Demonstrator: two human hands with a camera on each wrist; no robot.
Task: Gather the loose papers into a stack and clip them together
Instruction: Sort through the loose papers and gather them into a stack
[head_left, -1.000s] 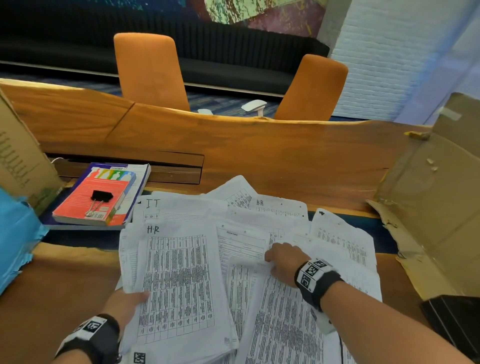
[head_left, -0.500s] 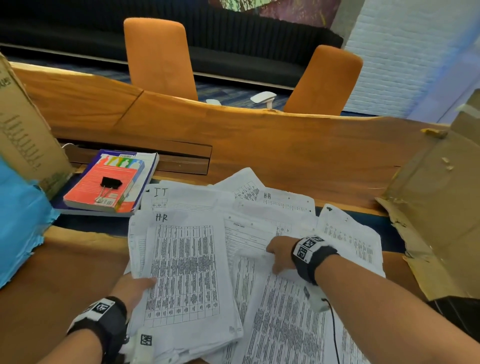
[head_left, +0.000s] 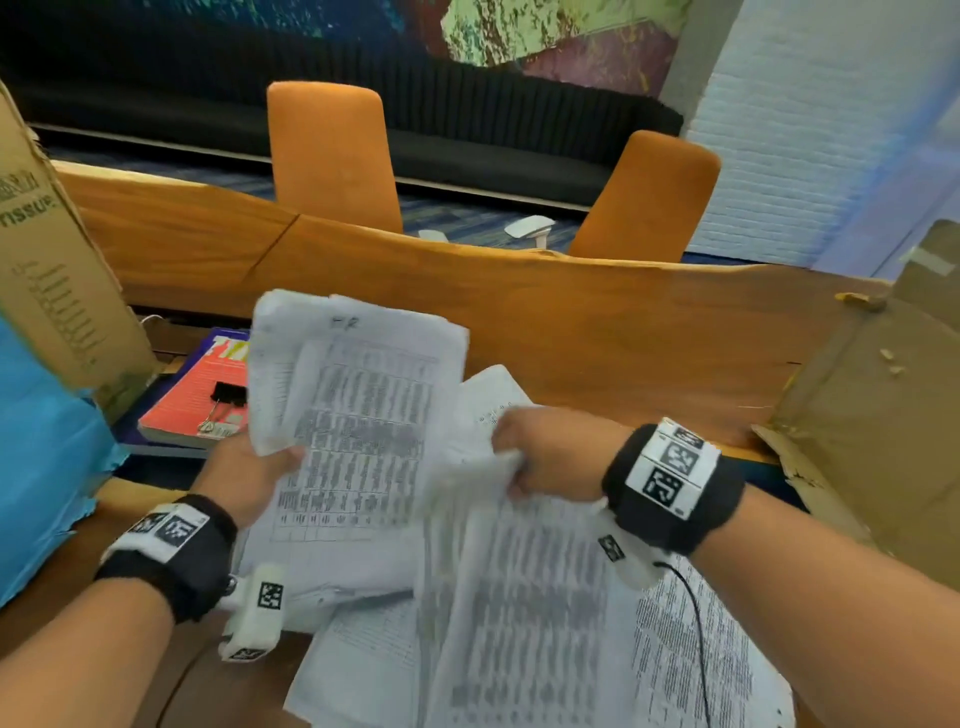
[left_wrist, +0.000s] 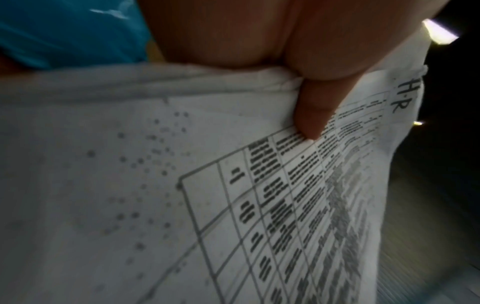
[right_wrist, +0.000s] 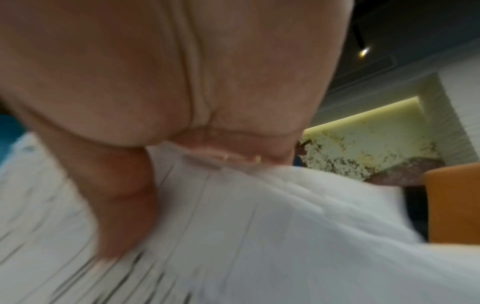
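White printed sheets that lay fanned flat on the wooden table (head_left: 597, 332) a second ago are now partly lifted: the left hand (head_left: 244, 475) has raised the HR bundle (head_left: 358, 405) to near upright, thumb curled over its face and fingers behind it, while the right hand (head_left: 550, 452) has bunched the edge of the loose papers (head_left: 530, 597) in a closed pinch and is drawing them toward the bundle. Gathering looks well under way, though the edges are not yet squared. The black binder clip (head_left: 228, 396) sits untouched on the red book (head_left: 197, 400), just beyond the left hand, partly hidden behind the raised bundle.
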